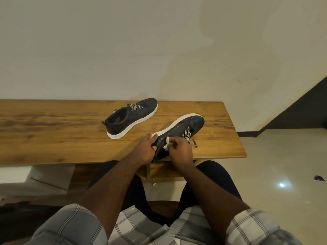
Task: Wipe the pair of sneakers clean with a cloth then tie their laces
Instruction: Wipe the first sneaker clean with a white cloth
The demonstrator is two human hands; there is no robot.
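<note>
On the wooden bench [53, 131] against the pale wall, the near sneaker [178, 131] lies tipped on its side at the bench's front edge, white sole turned toward the wall, toe pointing away to the right. The left hand [144, 150] grips its heel end, fingers curled over the sole's rim. The right hand [180, 149] pinches a small white cloth [166, 144] against the dark upper, just beside the left hand. That hand covers most of the cloth and the shoe's collar, so how the cloth is folded cannot be told. Patterned black-and-white laces [188, 134] spill loose from the shoe toward the bench's front edge, untied.

The other sneaker [131, 118] stands upright farther back on the bench, near the wall, apart from the first, its laces also loose. Beyond the bench's right end, on the glossy tiled floor [283, 156], lies a small purple scrap [319, 178]. Both forearms come out of checked sleeves [74, 225] below the bench.
</note>
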